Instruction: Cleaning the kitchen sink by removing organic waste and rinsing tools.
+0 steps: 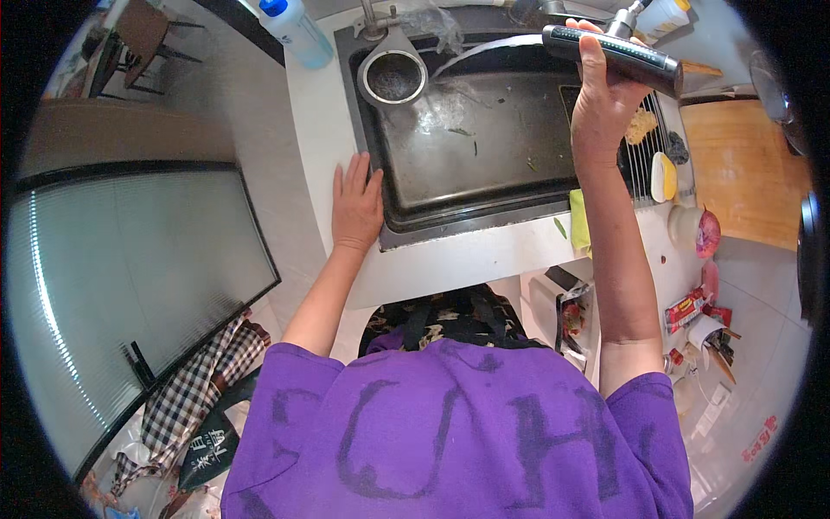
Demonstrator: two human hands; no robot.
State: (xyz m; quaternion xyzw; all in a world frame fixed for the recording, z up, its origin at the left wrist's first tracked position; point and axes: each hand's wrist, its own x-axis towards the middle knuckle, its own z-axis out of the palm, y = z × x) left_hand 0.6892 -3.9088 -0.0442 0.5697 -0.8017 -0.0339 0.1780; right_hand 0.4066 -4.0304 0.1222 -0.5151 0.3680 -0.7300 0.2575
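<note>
My right hand (603, 107) grips a black faucet spray head (639, 61) above the right side of the sink. From its left end, a stream of water (496, 45) arcs left towards a round metal-rimmed fitting (393, 78) at the sink's far left corner. My left hand (358, 211) lies palm down on the white counter beside the sink's left rim, holding nothing. Between my hands is the dark metal sink basin (493, 175), its floor wet, with bits of green leaf (460, 132) on it. Clear plastic film (434, 29) sits near the back edge.
A blue-capped bottle (298, 36) stands at the back left. On the right are a wire rack (642, 172) with a tan scrubber (640, 126), a yellow-and-white sponge (663, 176) and a wooden board (746, 168). A green cloth (579, 220) hangs over the front rim.
</note>
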